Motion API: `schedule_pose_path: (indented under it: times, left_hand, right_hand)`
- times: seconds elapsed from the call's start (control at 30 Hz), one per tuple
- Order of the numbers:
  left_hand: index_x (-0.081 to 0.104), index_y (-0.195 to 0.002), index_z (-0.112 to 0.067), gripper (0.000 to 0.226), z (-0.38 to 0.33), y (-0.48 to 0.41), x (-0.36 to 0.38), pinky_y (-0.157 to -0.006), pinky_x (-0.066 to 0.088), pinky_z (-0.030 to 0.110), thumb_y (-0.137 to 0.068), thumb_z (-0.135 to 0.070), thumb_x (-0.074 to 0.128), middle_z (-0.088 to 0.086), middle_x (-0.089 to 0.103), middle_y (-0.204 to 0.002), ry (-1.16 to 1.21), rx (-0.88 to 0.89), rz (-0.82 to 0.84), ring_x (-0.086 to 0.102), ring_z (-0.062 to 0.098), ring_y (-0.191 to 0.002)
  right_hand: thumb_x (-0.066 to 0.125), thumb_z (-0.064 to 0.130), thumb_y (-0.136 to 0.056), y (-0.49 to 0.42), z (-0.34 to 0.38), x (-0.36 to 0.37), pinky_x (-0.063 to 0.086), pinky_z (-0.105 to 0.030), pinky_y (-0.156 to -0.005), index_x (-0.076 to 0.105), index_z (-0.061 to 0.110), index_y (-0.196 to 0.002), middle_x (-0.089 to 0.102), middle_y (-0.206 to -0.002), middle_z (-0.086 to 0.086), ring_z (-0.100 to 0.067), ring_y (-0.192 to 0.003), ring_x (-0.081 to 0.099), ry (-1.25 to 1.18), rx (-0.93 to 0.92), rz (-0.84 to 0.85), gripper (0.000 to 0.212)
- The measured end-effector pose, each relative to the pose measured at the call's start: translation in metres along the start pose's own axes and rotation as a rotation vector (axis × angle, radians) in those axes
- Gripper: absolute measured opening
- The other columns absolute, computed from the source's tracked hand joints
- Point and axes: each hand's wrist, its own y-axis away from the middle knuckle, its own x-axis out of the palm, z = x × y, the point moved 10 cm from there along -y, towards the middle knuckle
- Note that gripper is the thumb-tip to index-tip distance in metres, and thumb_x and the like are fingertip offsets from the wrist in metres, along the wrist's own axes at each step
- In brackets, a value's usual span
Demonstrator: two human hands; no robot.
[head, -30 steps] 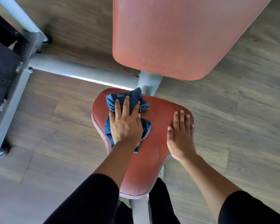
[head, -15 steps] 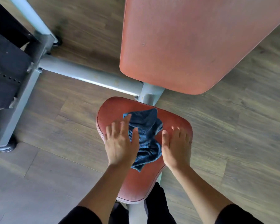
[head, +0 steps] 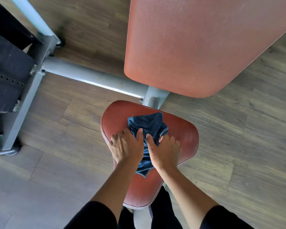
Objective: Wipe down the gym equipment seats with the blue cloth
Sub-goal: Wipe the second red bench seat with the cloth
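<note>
Moves the blue cloth (head: 147,124) from the left side of the seat (head: 185,134) to its middle, brings the right hand (head: 165,151) off bare vinyl onto it with a narrow grip bunching the fabric, leaves the left hand (head: 125,146) wide in grip, thumb on cloth, suggesting a handover

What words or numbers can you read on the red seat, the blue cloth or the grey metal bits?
None: no word, label, brand or number shows anywhere.
The red seat, the red backrest pad and the blue cloth are plain.
The grey frame carries no sticker or sign.
The black panel shows only a row of small holes, with no numbers beside them.
</note>
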Motion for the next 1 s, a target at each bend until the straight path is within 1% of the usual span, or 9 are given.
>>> schedule_pose_path:
  times: [0.2, 0.3, 0.4, 0.5, 0.57, 0.7, 0.8, 0.9, 1.0]
  left_hand:
    - [0.048, -0.096, -0.010, 0.043, -0.010, -0.002, -0.007, -0.072, 0.047, 0.037, -0.097, -0.050, 0.032, 0.008, 0.060, -0.087, 0.001, 0.152, -0.020, 0.059, 0.026, -0.084]
    - [0.050, -0.081, -0.007, 0.039, -0.017, 0.003, -0.012, -0.050, 0.045, 0.035, -0.093, -0.043, 0.042, 0.010, 0.057, -0.065, 0.015, 0.307, -0.128, 0.056, 0.027, -0.057]
    - [0.047, -0.075, -0.008, 0.036, -0.019, 0.006, -0.018, -0.038, 0.037, 0.027, -0.094, -0.039, 0.043, 0.007, 0.050, -0.055, 0.025, 0.412, -0.272, 0.050, 0.023, -0.043]
    - [0.041, -0.080, -0.011, 0.033, -0.021, 0.005, -0.018, -0.034, 0.031, 0.023, -0.095, -0.039, 0.035, 0.003, 0.048, -0.053, 0.034, 0.441, -0.301, 0.048, 0.020, -0.038]
    - [0.037, -0.083, -0.012, 0.028, -0.022, 0.007, -0.016, -0.032, 0.030, 0.022, -0.096, -0.037, 0.035, 0.002, 0.048, -0.051, 0.050, 0.450, -0.300, 0.047, 0.018, -0.035]
    - [0.036, -0.084, -0.013, 0.023, -0.026, 0.015, -0.027, -0.034, 0.023, 0.017, -0.093, -0.029, 0.049, 0.000, 0.048, -0.046, 0.071, 0.475, -0.282, 0.046, 0.016, -0.031]
    - [0.037, -0.082, -0.012, 0.023, -0.028, 0.020, -0.046, -0.034, 0.024, 0.016, -0.089, -0.027, 0.053, 0.000, 0.048, -0.044, 0.076, 0.450, -0.270, 0.048, 0.018, -0.030]
    - [0.041, -0.083, -0.010, 0.025, -0.029, 0.036, -0.070, -0.035, 0.025, 0.019, -0.093, -0.032, 0.045, 0.003, 0.050, -0.046, 0.107, 0.409, -0.213, 0.050, 0.024, -0.032]
    - [0.046, -0.089, -0.005, 0.029, -0.030, 0.058, -0.101, -0.043, 0.031, 0.026, -0.097, -0.033, 0.042, 0.009, 0.057, -0.057, 0.119, 0.375, -0.174, 0.058, 0.032, -0.045]
  right_hand:
    - [0.044, 0.053, -0.092, 0.002, 0.013, -0.004, 0.034, -0.036, -0.087, 0.044, 0.017, -0.092, 0.057, -0.091, 0.002, -0.023, -0.092, 0.052, -0.102, -0.036, -0.013, 0.036]
    - [0.046, 0.045, -0.094, 0.004, 0.024, -0.006, 0.036, -0.037, -0.083, 0.037, 0.017, -0.092, 0.056, -0.088, 0.002, -0.024, -0.086, 0.053, -0.140, -0.102, -0.031, 0.030]
    - [0.049, 0.035, -0.095, 0.005, 0.033, -0.005, 0.043, -0.038, -0.078, 0.042, 0.012, -0.105, 0.058, -0.097, -0.004, -0.028, -0.087, 0.059, -0.240, -0.174, -0.018, 0.026]
    - [0.046, 0.027, -0.098, 0.006, 0.036, 0.000, 0.041, -0.031, -0.071, 0.039, 0.007, -0.124, 0.050, -0.114, -0.009, -0.031, -0.092, 0.060, -0.367, -0.187, 0.060, 0.033]
    - [0.044, 0.024, -0.099, 0.007, 0.036, 0.001, 0.037, -0.028, -0.067, 0.038, 0.008, -0.122, 0.050, -0.111, -0.009, -0.029, -0.090, 0.059, -0.399, -0.179, 0.085, 0.029]
    - [0.042, 0.025, -0.099, 0.007, 0.037, -0.007, 0.033, -0.029, -0.060, 0.031, 0.019, -0.100, 0.060, -0.091, -0.006, -0.026, -0.074, 0.059, -0.391, -0.163, 0.102, 0.013]
    - [0.041, 0.028, -0.100, 0.012, 0.044, -0.025, 0.033, -0.031, -0.059, 0.034, 0.017, -0.104, 0.063, -0.095, -0.006, -0.031, -0.080, 0.063, -0.324, -0.185, 0.105, 0.014]
    - [0.040, 0.030, -0.100, 0.029, 0.051, -0.049, 0.033, -0.030, -0.059, 0.038, 0.015, -0.113, 0.063, -0.099, -0.005, -0.030, -0.081, 0.064, -0.284, -0.230, 0.107, 0.020]
    - [0.040, 0.032, -0.099, 0.050, 0.057, -0.079, 0.034, -0.029, -0.060, 0.039, 0.014, -0.113, 0.063, -0.097, -0.004, -0.028, -0.081, 0.064, -0.264, -0.257, 0.096, 0.022]
